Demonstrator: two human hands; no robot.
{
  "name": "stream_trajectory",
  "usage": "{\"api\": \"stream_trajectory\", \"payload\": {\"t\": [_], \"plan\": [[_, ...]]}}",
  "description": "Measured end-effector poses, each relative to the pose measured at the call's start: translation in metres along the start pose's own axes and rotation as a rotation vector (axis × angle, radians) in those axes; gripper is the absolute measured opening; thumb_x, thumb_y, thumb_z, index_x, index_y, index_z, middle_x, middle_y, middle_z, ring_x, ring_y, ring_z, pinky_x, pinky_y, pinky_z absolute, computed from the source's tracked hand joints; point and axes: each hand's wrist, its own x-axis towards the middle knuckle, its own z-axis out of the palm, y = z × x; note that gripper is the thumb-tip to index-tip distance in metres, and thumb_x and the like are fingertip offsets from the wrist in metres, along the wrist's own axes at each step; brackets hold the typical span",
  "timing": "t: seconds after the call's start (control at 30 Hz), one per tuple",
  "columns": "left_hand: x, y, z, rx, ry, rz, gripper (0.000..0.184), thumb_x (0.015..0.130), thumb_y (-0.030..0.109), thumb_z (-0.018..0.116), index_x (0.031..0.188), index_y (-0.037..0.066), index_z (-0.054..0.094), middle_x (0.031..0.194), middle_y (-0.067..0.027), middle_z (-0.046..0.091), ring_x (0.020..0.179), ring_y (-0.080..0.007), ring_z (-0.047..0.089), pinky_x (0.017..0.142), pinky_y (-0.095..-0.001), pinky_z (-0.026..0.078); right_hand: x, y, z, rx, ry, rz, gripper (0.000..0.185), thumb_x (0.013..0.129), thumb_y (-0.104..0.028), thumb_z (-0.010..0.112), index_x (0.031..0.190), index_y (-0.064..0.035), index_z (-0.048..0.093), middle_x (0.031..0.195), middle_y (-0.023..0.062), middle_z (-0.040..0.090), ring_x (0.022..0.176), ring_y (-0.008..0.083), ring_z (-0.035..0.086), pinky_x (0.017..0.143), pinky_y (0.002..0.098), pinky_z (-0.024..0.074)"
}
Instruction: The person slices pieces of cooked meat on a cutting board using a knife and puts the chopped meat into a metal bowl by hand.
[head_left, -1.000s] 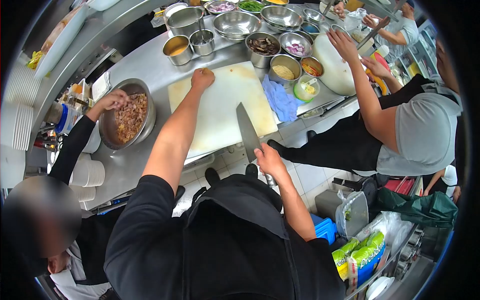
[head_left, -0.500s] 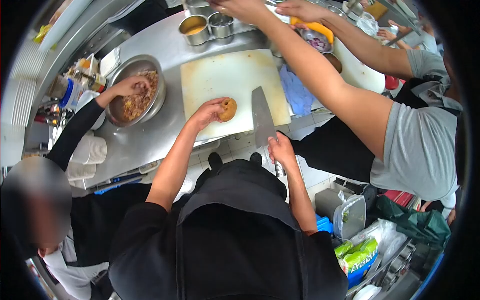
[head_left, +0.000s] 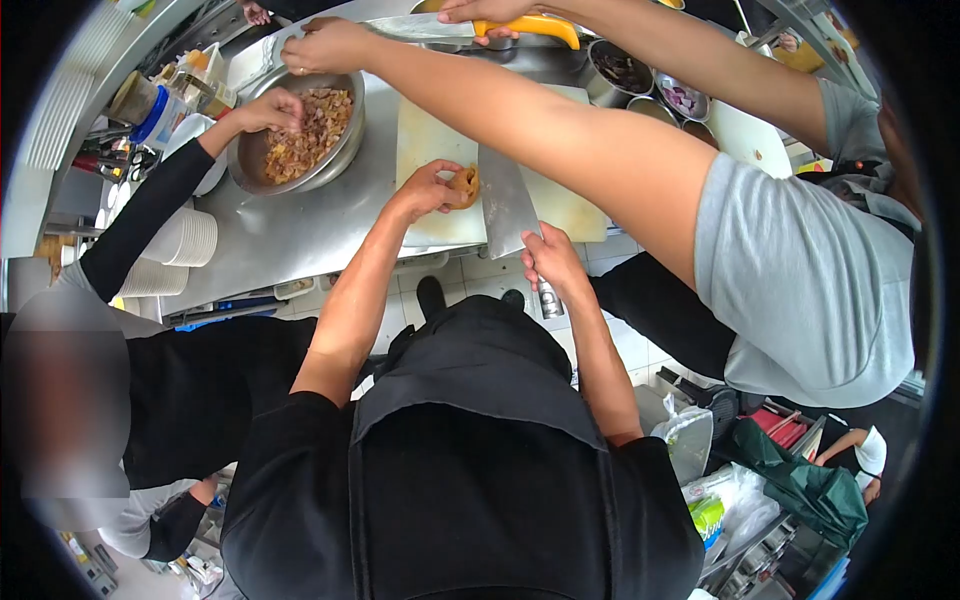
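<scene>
My left hand (head_left: 430, 190) has its fingers closed round a small round brown bun-like piece of food (head_left: 468, 186), held over the white cutting board (head_left: 425, 140). A hollow or opening shows on the bun's side. In my right hand (head_left: 553, 258) is the metal handle of a broad-bladed cleaver (head_left: 507, 205). Its blade points away from me over the board, close to the bun's right side; whether they touch, I cannot tell. A co-worker's forearm (head_left: 540, 130) crosses above the board and hides part of it and the blade's upper end.
At left, another person's hand (head_left: 268, 110) is in a steel bowl (head_left: 352, 150) of chopped food. The right co-worker holds a yellow-handled knife (head_left: 530, 30). Metal containers (head_left: 618, 75) stand behind the board. Stacked white bowls (head_left: 185, 238) sit on the steel counter (head_left: 250, 225).
The right co-worker's arm and yellow-handled knife have swung left, across the board. My cleaver is now nearer the bun, which has turned in my left hand. The view has shifted.
</scene>
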Motion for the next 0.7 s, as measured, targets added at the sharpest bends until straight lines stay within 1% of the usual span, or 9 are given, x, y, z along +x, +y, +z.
{"api": "stream_trajectory", "payload": {"t": [0.07, 0.13, 0.17, 0.23, 0.37, 0.47, 0.53, 0.63, 0.7], "plan": [[-0.003, -0.001, 0.002, -0.010, 0.053, -0.003, 0.069, 0.071, 0.012, 0.081, 0.134, 0.009, 0.053, 0.107, -0.0125, 0.067, 0.091, -0.0185, 0.064, 0.069, -0.0311, 0.055, 0.004, 0.000, 0.006, -0.015, 0.001, 0.008, 0.017, 0.099, -0.017, 0.047, 0.096, -0.0010, 0.052, 0.061, 0.0055, 0.051, 0.041, 0.0147, 0.047, 0.037, 0.0340, 0.0423], [-0.004, -0.001, 0.006, 0.101, 0.286, -0.039, 0.070, 0.072, 0.014, 0.081, 0.135, 0.011, 0.052, 0.105, -0.0132, 0.067, 0.090, -0.0195, 0.066, 0.070, -0.0312, 0.055, 0.009, 0.007, 0.013, -0.398, 0.015, -0.040, 0.020, 0.098, -0.017, 0.047, 0.096, 0.0013, 0.053, 0.060, 0.0099, 0.054, 0.041, 0.0182, 0.051, 0.039, 0.0364, 0.0441], [-0.002, -0.003, 0.004, 0.104, 0.281, -0.039, 0.070, 0.072, 0.014, 0.081, 0.135, 0.011, 0.052, 0.105, -0.0132, 0.067, 0.090, -0.0195, 0.066, 0.070, -0.0312, 0.055, 0.010, 0.014, 0.017, -0.394, 0.018, -0.039, 0.020, 0.098, -0.017, 0.047, 0.096, 0.0013, 0.053, 0.060, 0.0099, 0.054, 0.041, 0.0182, 0.051, 0.039, 0.0364, 0.0441], [0.006, -0.009, -0.002, 0.126, 0.460, -0.032, 0.072, 0.067, 0.016, 0.083, 0.133, 0.011, 0.054, 0.108, -0.0145, 0.069, 0.090, -0.0218, 0.068, 0.077, -0.0338, 0.055, 0.012, 0.023, 0.023, -0.363, 0.060, -0.120, 0.023, 0.098, -0.018, 0.046, 0.095, 0.0036, 0.053, 0.060, 0.0130, 0.056, 0.042, 0.0209, 0.054, 0.040, 0.0384, 0.0449], [0.004, -0.008, -0.011, 0.330, 0.466, 0.037, 0.067, 0.070, 0.016, 0.083, 0.130, 0.010, 0.055, 0.107, -0.0142, 0.070, 0.097, -0.0268, 0.068, 0.084, -0.0358, 0.053, 0.015, 0.025, 0.019, -0.333, 0.072, -0.048, 0.022, 0.099, -0.018, 0.047, 0.099, 0.0032, 0.054, 0.058, 0.0092, 0.054, 0.041, 0.0193, 0.053, 0.040, 0.0372, 0.0440], [-0.013, 0.013, -0.009, 0.362, 0.272, 0.171, 0.056, 0.073, 0.005, 0.075, 0.126, 0.009, 0.057, 0.111, -0.0148, 0.067, 0.105, -0.0300, 0.064, 0.092, -0.0367, 0.050, 0.016, 0.027, 0.016, -0.231, 0.060, -0.022, 0.022, 0.099, -0.019, 0.049, 0.101, 0.0026, 0.054, 0.057, 0.0062, 0.053, 0.041, 0.0167, 0.051, 0.039, 0.0356, 0.0431], [-0.012, 0.004, -0.004, 0.504, 0.234, 0.562, 0.051, 0.073, -0.008, 0.066, 0.121, 0.008, 0.059, 0.116, -0.0170, 0.062, 0.114, -0.0329, 0.058, 0.098, -0.0385, 0.047, 0.006, 0.027, 0.017, -0.175, 0.161, -0.089, 0.021, 0.099, -0.020, 0.051, 0.101, 0.0015, 0.054, 0.057, 0.0039, 0.051, 0.042, 0.0144, 0.050, 0.039, 0.0330, 0.0420], [-0.010, -0.008, 0.003, 0.608, 0.297, 0.691, 0.051, 0.072, -0.015, 0.058, 0.118, 0.008, 0.062, 0.121, -0.0175, 0.055, 0.118, -0.0359, 0.052, 0.101, -0.0414, 0.045, -0.007, 0.017, 0.016, -0.148, 0.213, -0.186, 0.022, 0.099, -0.020, 0.051, 0.098, 0.0014, 0.055, 0.057, 0.0043, 0.052, 0.042, 0.0142, 0.049, 0.040, 0.0332, 0.0415], [-0.013, -0.013, 0.010, 0.584, 0.324, 0.684, 0.049, 0.072, -0.012, 0.060, 0.117, 0.007, 0.063, 0.121, -0.0169, 0.054, 0.118, -0.0360, 0.052, 0.100, -0.0415, 0.045, -0.004, 0.018, 0.014, -0.189, 0.204, -0.238, 0.022, 0.099, -0.020, 0.051, 0.096, 0.0013, 0.055, 0.057, 0.0048, 0.052, 0.042, 0.0150, 0.050, 0.041, 0.0339, 0.0415]]}}
